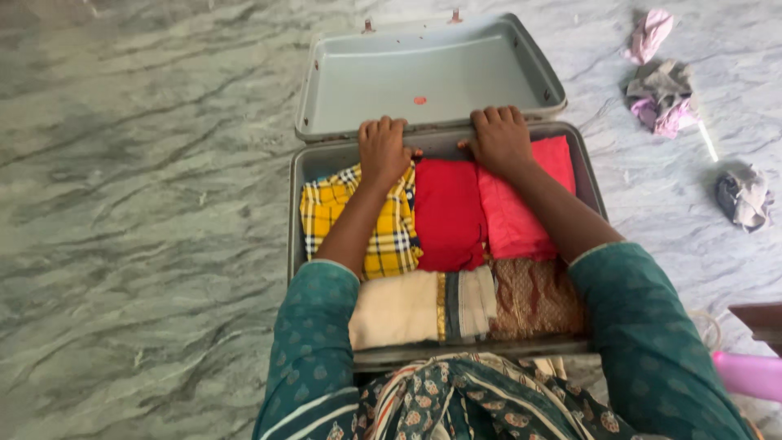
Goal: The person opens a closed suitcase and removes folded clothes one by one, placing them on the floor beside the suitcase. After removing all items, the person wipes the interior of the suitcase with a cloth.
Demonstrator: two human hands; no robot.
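Note:
An open grey hard-shell suitcase [295, 212] lies on the marble floor, its lid [432, 73] tipped back. Folded clothes fill the base: a yellow plaid garment [391, 236], a red one [448, 216], a coral-pink one [513, 224], a cream cloth [407, 308] and a brown patterned cloth [533, 297]. My left hand [383, 151] rests on the far edge of the plaid garment by the hinge side. My right hand [501, 138] presses the far edge of the red and pink garments. Both hands' fingers curl over the clothes toward the lid.
Crumpled cloths lie on the floor at the right: a pink one [649, 34], a grey and pink heap [664, 98] and a grey one [743, 198]. A pink object [749, 375] sits at the right edge. Grey marble floor [138, 204] spreads left.

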